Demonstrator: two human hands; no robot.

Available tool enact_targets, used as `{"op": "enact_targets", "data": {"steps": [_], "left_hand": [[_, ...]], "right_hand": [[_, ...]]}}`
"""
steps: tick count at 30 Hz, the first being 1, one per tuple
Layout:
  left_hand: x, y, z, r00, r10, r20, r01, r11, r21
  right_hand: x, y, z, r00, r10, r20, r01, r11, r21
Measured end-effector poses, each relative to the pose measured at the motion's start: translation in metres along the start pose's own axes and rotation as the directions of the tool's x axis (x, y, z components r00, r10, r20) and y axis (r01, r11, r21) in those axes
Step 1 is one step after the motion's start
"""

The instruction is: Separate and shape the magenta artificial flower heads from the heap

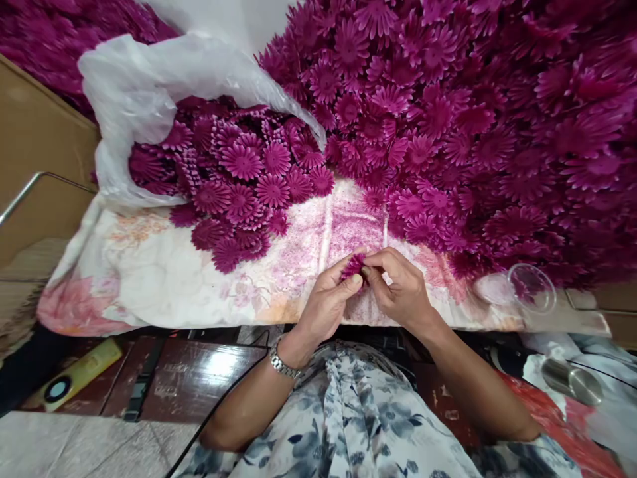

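Observation:
My left hand (328,302), with a metal watch at the wrist, and my right hand (401,289) meet over the front edge of a cloth-covered table (149,279). Both pinch the same small magenta fabric flower (353,267) between thumbs and fingertips. A huge heap of the same magenta flowers (472,119) rises just behind my hands to the right. More flowers spill from a white plastic bag (149,93) at the back left.
A clear plastic cup (532,287) lies on its side at the right end of the table. A metal cylinder (572,382) rests lower right. A yellow object (74,378) lies on the floor at left. A cardboard box (40,153) stands far left.

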State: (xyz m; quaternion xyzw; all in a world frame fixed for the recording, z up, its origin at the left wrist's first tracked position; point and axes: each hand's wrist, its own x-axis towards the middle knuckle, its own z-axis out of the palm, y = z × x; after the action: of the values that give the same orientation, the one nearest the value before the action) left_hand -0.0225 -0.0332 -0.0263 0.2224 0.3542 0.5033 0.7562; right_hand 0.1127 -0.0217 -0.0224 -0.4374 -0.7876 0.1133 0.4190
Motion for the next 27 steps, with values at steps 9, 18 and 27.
{"op": "enact_targets", "data": {"steps": [9,18,27], "left_hand": [[0.004,-0.003,0.004,0.984,0.063,-0.165,-0.074,0.996,-0.059],[0.003,-0.004,0.005,0.982,0.020,-0.190,-0.030,0.998,-0.049],[0.011,0.003,0.002,0.967,0.041,-0.251,-0.059,0.996,-0.061]], "right_hand": [[0.001,-0.002,-0.002,0.998,0.022,0.063,-0.019,0.999,-0.048],[0.001,-0.004,0.006,0.995,0.062,0.078,-0.064,0.997,0.031],[0.030,0.033,-0.037,0.952,-0.038,-0.303,-0.106,0.890,-0.444]]}}
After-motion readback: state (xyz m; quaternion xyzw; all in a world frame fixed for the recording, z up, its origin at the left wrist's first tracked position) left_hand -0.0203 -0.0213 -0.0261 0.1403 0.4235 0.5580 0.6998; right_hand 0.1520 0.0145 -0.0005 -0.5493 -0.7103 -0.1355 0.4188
